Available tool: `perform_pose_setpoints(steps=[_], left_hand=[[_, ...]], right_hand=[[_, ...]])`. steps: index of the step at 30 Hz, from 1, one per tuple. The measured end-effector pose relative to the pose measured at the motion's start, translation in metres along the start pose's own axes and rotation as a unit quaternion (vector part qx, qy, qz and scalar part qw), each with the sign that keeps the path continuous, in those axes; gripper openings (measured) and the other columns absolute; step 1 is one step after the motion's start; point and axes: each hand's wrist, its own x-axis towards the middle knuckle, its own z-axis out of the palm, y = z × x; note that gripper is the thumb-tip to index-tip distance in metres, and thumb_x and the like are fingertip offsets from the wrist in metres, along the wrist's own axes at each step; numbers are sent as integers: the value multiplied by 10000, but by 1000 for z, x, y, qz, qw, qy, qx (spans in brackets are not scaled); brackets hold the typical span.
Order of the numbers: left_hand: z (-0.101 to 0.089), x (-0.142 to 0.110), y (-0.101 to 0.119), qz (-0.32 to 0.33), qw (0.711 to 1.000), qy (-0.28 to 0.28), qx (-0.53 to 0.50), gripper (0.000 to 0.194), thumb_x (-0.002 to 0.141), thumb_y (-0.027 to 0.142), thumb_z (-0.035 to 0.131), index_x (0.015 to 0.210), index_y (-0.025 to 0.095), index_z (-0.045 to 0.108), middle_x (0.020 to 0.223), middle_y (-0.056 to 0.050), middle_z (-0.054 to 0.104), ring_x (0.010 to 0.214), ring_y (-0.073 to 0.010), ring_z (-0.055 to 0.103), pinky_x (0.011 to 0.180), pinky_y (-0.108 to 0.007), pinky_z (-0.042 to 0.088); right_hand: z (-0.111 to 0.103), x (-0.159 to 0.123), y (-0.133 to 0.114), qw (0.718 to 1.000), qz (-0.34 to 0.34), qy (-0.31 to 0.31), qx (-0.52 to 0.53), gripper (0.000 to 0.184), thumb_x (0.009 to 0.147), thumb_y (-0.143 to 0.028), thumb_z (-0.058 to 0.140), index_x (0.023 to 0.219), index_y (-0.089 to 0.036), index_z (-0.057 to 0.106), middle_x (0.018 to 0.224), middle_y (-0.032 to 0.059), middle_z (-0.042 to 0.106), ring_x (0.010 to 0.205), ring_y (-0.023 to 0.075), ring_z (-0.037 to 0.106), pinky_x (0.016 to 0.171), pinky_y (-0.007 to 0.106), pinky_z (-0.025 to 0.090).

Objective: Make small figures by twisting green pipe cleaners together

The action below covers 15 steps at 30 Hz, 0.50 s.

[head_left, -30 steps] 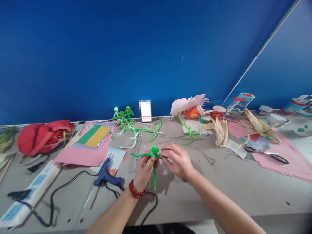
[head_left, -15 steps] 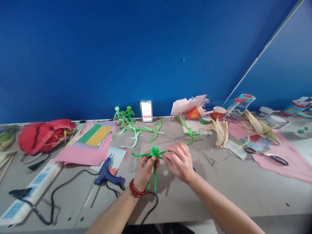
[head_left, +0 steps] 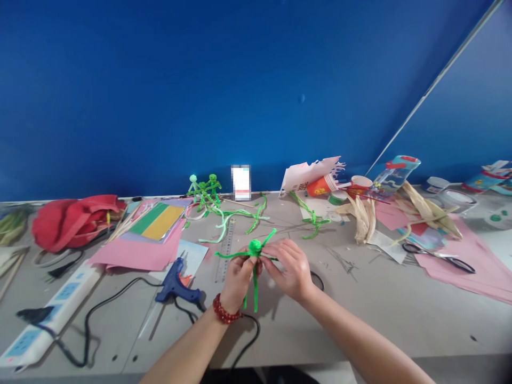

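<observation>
A bright green pipe-cleaner figure [head_left: 255, 246] with a round coiled head is held over the front middle of the table. My left hand [head_left: 239, 274] pinches its body just below the head, thumb on top. One arm of the figure sticks out to the left, and its two legs hang down below my fingers. My right hand [head_left: 291, 266] is closed at the figure's right side, its fingertips on the base of the right arm, whose free end points up and to the right. The fingers hide part of that arm and the body.
Several green pipe-cleaner figures [head_left: 203, 193] stand by the wall, with loose pipe cleaners and a ruler [head_left: 224, 250] nearby. A blue glue gun [head_left: 176, 282] and its cord lie left. Scissors [head_left: 439, 256], dried husks [head_left: 361, 216] and pink paper [head_left: 480, 277] are on the right.
My right hand has moved in closer to the figure's body. The right arm's end, formerly at the right fingertips, now stands free, pointing up and right. My left hand keeps its hold.
</observation>
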Motion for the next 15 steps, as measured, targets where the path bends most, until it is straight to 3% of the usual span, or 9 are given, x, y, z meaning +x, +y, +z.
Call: perform_pose_setpoints(steps=[4,9,15], left_hand=[[2,-3,2,43,999,1,28,227,847,344,640,708,168,605,630,13,575,600,-124,511,609,-253,438],[-1,-6,-1,92,994,13,56,202,864,362,657,927,173,686,846,-38,680,815,-175,603,768,-292,501],[-1,-7,-2,72,994,43,74,282,825,441,689,897,170,717,865,-69,710,860,-223,647,769,-325,523]], right_hand=[[3,-2,1,997,55,16,46,103,894,-131,622,935,-217,661,852,56,740,780,194,669,730,338,524],[1,1,2,994,64,19,86,100,883,-121,631,875,-213,671,820,43,740,804,185,679,762,331,521],[-2,4,2,986,94,2,137,124,891,-149,609,811,-209,682,805,46,749,830,193,693,780,336,541]])
